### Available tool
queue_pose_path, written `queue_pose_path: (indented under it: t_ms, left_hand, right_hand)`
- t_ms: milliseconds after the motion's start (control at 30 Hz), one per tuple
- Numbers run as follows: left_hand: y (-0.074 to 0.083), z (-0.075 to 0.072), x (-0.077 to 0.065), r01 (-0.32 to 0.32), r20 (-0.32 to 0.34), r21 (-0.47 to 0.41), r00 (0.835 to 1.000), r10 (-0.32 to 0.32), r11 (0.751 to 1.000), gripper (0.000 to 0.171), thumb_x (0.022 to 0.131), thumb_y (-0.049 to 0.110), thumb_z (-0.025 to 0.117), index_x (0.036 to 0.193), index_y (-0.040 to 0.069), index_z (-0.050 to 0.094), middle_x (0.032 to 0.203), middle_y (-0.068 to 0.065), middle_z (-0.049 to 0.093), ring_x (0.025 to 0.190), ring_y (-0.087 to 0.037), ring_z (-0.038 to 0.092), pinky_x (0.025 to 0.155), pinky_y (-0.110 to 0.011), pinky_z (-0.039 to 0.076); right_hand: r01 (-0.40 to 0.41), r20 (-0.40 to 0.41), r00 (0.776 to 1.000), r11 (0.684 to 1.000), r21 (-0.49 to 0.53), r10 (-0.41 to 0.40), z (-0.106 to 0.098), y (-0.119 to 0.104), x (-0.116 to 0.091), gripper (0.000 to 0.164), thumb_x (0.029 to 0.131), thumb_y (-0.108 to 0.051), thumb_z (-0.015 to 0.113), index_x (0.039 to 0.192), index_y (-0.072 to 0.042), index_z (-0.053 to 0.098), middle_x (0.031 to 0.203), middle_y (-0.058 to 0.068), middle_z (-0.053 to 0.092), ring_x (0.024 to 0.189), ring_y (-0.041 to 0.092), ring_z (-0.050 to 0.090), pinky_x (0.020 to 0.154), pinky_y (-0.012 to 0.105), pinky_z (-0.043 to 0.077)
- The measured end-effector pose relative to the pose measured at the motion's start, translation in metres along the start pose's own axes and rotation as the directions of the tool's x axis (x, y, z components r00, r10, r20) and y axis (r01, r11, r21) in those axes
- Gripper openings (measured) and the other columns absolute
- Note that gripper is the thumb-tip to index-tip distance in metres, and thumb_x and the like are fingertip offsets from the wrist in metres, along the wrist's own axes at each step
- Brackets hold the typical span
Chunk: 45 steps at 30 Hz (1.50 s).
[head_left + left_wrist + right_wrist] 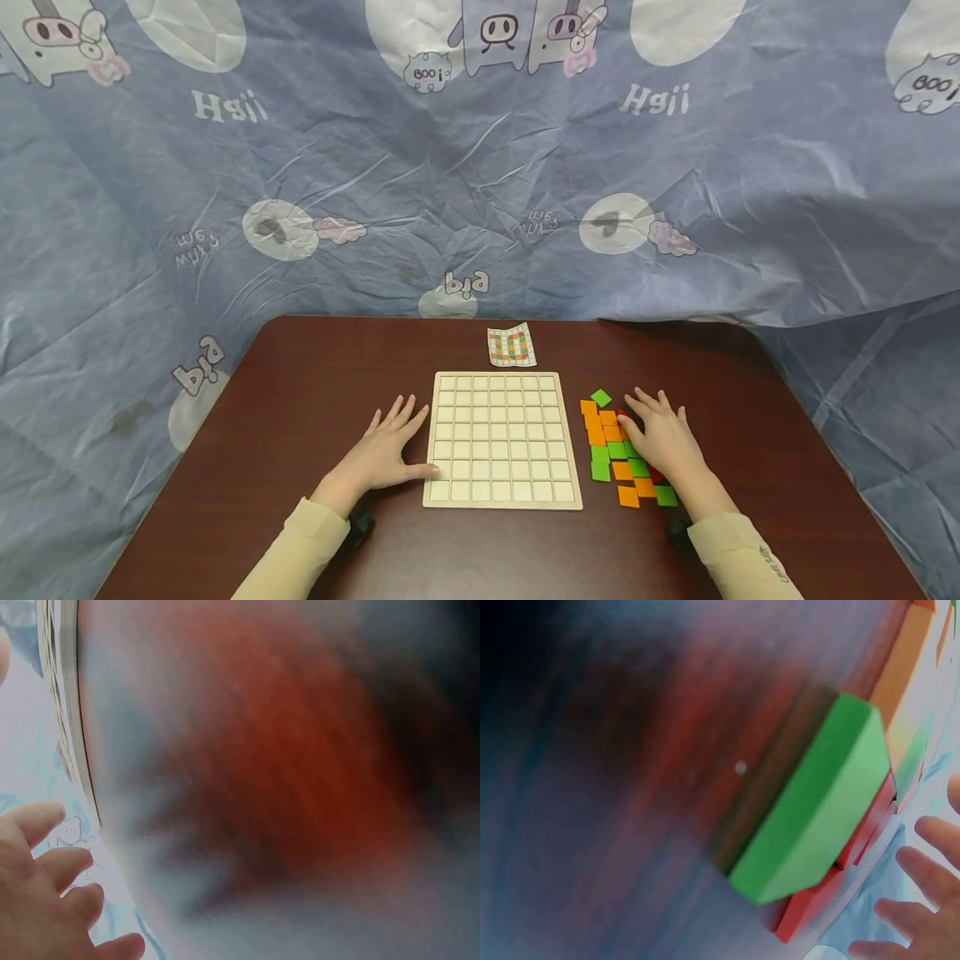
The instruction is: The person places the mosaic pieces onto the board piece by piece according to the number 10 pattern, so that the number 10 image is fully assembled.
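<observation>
A pale wooden board (498,439) with a grid of square cells lies flat in the middle of the table. My left hand (386,450) is at its left edge, fingers spread and straight, the thumb over the lower left corner. Right of the board lies a loose cluster of flat square tiles: orange tiles (595,435), green tiles (600,471) and a few red tiles partly under my hand. My right hand (663,437) hovers over or rests on the cluster's right side, fingers relaxed and apart. A green tile (817,802) and a red tile (808,904) show close up in the right wrist view.
A small paper card (512,346) printed with a coloured grid pattern lies behind the board. The dark brown table (337,367) has rounded far corners. A blue-grey patterned cloth (420,183) hangs behind and around it.
</observation>
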State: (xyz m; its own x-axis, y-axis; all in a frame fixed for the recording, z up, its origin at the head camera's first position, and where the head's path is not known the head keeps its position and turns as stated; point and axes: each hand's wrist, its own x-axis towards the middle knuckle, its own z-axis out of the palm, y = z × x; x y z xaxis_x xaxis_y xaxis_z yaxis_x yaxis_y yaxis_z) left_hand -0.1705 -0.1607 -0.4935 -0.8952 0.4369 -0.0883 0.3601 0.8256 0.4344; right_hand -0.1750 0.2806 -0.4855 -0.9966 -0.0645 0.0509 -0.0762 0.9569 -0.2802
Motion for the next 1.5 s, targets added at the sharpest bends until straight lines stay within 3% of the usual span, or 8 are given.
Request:
queue_pose_path:
  t_ms: [167, 300, 400, 567, 800, 1100, 1300, 1500]
  left_hand:
    - [0.001, 0.001, -0.005, -0.018, 0.033, -0.003, 0.999, 0.018, 1.000, 0.108, 0.075, 0.065, 0.074, 0.157, 0.013, 0.027, 0.164, -0.016, 0.017, 0.153, -0.037, 0.010, 0.120, -0.063, 0.010]
    - [0.003, 0.001, -0.007, -0.041, 0.040, -0.017, 0.998, 0.042, 0.999, 0.107, 0.075, 0.063, 0.075, 0.156, 0.011, 0.029, 0.163, -0.019, 0.019, 0.152, -0.039, 0.012, 0.119, -0.064, 0.013]
    - [0.003, 0.002, -0.005, -0.032, 0.046, -0.024, 0.998, 0.033, 0.999, 0.104, 0.077, 0.063, 0.073, 0.156, 0.012, 0.028, 0.164, -0.019, 0.018, 0.152, -0.039, 0.012, 0.119, -0.063, 0.013]
    - [-0.002, 0.005, -0.001, 0.003, 0.050, -0.080, 0.999, 0.001, 0.997, 0.096, 0.084, 0.060, 0.069, 0.157, 0.014, 0.027, 0.165, -0.017, 0.015, 0.153, -0.037, 0.009, 0.121, -0.062, 0.008]
    - [-0.005, 0.006, -0.002, 0.005, 0.078, -0.133, 0.997, 0.006, 0.991, 0.089, 0.086, 0.052, 0.070, 0.157, 0.017, 0.028, 0.164, -0.020, 0.013, 0.152, -0.041, 0.006, 0.120, -0.064, 0.003]
    - [-0.004, 0.006, 0.000, -0.012, 0.074, -0.133, 0.997, 0.022, 0.991, 0.084, 0.088, 0.048, 0.069, 0.156, 0.017, 0.031, 0.164, -0.022, 0.011, 0.152, -0.043, 0.005, 0.119, -0.065, 0.002]
    - [-0.001, 0.009, -0.001, 0.003, 0.068, -0.131, 0.998, 0.006, 0.991, 0.082, 0.090, 0.048, 0.067, 0.156, 0.017, 0.031, 0.164, -0.022, 0.009, 0.152, -0.042, 0.003, 0.119, -0.065, 0.000]
    - [0.000, 0.012, -0.004, 0.024, 0.071, -0.155, 0.997, -0.013, 0.988, 0.080, 0.091, 0.047, 0.066, 0.156, 0.017, 0.030, 0.164, -0.022, 0.007, 0.152, -0.042, 0.001, 0.119, -0.065, -0.003]
  right_hand:
    - [0.012, -0.018, 1.000, 1.000, -0.004, -0.013, 0.002, -0.002, 0.000, 0.050, 0.094, -0.025, 0.066, 0.133, 0.005, 0.058, 0.138, 0.029, 0.054, 0.134, 0.052, 0.040, 0.107, 0.074, 0.025]
    - [0.018, -0.064, 0.998, 1.000, -0.009, -0.019, 0.002, -0.005, 0.002, 0.045, 0.091, -0.022, 0.070, 0.125, 0.007, 0.063, 0.122, 0.027, 0.062, 0.113, 0.046, 0.055, 0.100, 0.065, 0.043]
    - [0.000, -0.081, 0.997, 1.000, 0.003, 0.000, 0.002, -0.006, 0.004, 0.042, 0.090, -0.022, 0.072, 0.121, 0.006, 0.067, 0.114, 0.025, 0.064, 0.101, 0.043, 0.056, 0.089, 0.060, 0.049]
    - [-0.009, -0.086, 0.996, 0.999, 0.045, 0.013, 0.004, -0.006, 0.009, 0.040, 0.090, -0.024, 0.072, 0.119, 0.002, 0.069, 0.113, 0.023, 0.063, 0.100, 0.042, 0.053, 0.085, 0.060, 0.046]
    - [-0.024, -0.023, 0.999, 0.995, 0.096, 0.027, 0.006, -0.012, 0.015, 0.044, 0.089, -0.028, 0.073, 0.121, 0.002, 0.067, 0.118, 0.023, 0.062, 0.106, 0.042, 0.050, 0.086, 0.060, 0.043]
    - [-0.037, 0.016, 0.999, 0.989, 0.140, 0.035, 0.004, -0.012, 0.018, 0.035, 0.086, -0.022, 0.076, 0.112, 0.002, 0.071, 0.115, 0.023, 0.061, 0.105, 0.041, 0.048, 0.091, 0.060, 0.045]
    - [-0.116, 0.105, 0.990, 0.975, 0.189, 0.097, 0.001, -0.008, 0.028, 0.028, 0.086, -0.021, 0.077, 0.103, 0.000, 0.071, 0.101, 0.019, 0.061, 0.098, 0.038, 0.047, 0.086, 0.056, 0.041]
    - [-0.133, 0.200, 0.975, 0.972, 0.193, 0.094, -0.001, -0.010, 0.038, 0.022, 0.087, -0.018, 0.075, 0.099, -0.002, 0.067, 0.094, 0.013, 0.063, 0.092, 0.032, 0.051, 0.084, 0.053, 0.043]
